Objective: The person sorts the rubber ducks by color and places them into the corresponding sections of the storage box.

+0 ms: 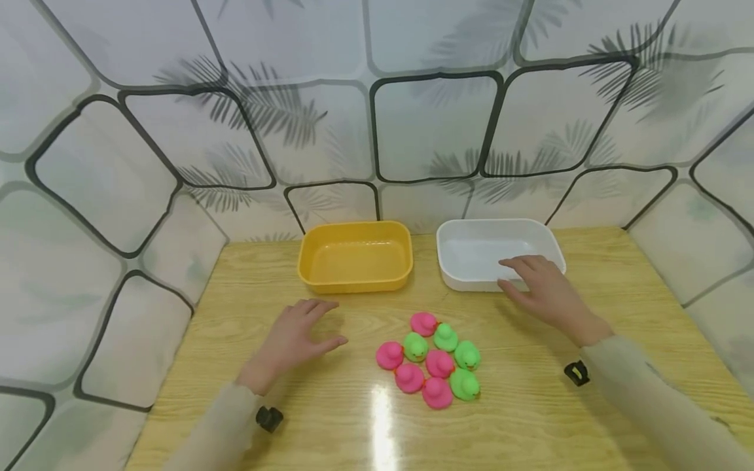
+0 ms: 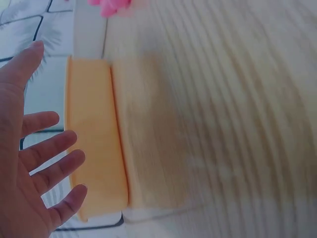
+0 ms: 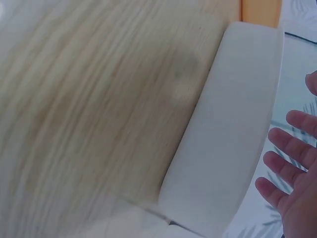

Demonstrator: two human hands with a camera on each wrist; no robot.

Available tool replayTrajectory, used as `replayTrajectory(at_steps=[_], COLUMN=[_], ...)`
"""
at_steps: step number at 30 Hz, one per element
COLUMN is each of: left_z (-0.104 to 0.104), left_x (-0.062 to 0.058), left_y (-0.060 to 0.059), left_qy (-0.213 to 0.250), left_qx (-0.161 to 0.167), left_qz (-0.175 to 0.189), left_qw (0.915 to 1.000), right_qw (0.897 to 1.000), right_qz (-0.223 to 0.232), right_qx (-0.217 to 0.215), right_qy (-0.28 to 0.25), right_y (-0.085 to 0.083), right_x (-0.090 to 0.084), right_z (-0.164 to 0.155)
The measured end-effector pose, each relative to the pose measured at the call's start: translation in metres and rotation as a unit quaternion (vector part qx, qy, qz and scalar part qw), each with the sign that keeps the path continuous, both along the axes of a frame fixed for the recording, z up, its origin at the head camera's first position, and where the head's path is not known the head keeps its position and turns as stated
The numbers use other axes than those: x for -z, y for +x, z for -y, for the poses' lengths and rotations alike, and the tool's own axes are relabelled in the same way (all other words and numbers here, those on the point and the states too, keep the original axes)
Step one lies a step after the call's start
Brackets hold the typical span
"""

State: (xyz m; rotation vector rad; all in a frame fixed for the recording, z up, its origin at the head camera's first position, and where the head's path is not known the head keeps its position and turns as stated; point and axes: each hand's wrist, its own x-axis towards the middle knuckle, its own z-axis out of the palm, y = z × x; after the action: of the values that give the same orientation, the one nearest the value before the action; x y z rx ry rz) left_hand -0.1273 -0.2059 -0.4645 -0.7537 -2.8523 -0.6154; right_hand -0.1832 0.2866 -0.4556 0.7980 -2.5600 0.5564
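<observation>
Several small rubber ducks, pink [image 1: 438, 363] and green [image 1: 467, 354], sit bunched on the wooden table [image 1: 530, 418]. Behind them stand an empty yellow tub [image 1: 355, 256] and an empty white tub [image 1: 493, 252]. My left hand [image 1: 294, 340] hovers with fingers spread in front of the yellow tub [image 2: 94, 144], holding nothing. My right hand [image 1: 542, 288] is flat and spread at the white tub's near rim [image 3: 223, 148], also empty. In the left wrist view the left hand [image 2: 34, 163] shows an open palm. The right hand's fingers [image 3: 292, 168] are straight in the right wrist view.
Patterned wall panels [image 1: 412, 118] close in the table at the back and both sides. A small black clip [image 1: 269, 418] lies by my left sleeve and another [image 1: 576, 373] by my right sleeve. Bare wood lies at the table's front.
</observation>
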Motion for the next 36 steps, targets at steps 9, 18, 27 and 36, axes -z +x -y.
replayTrajectory(at_steps=[9, 18, 27, 36], left_z=[-0.04, -0.088, -0.116, -0.134], left_x=[0.001, 0.005, 0.01, 0.018], left_y=[0.012, 0.026, 0.032, 0.043], left_qy=[0.03, 0.052, 0.006, -0.034], left_qx=[0.086, 0.194, 0.242, 0.263], left_qz=[-0.021, -0.069, -0.096, -0.117], left_qw=[0.9957, 0.9772, 0.9655, 0.957], right_qw=[1.0, 0.997, 0.995, 0.991], right_qz=[0.009, 0.037, 0.056, 0.064], right_qx=[-0.028, -0.056, -0.076, -0.093], right_qy=[0.003, 0.03, 0.031, 0.076], right_y=[-0.016, -0.032, -0.058, -0.07], right_x=[-0.004, -0.017, -0.015, -0.016], right_z=[0.027, 0.062, 0.095, 0.122])
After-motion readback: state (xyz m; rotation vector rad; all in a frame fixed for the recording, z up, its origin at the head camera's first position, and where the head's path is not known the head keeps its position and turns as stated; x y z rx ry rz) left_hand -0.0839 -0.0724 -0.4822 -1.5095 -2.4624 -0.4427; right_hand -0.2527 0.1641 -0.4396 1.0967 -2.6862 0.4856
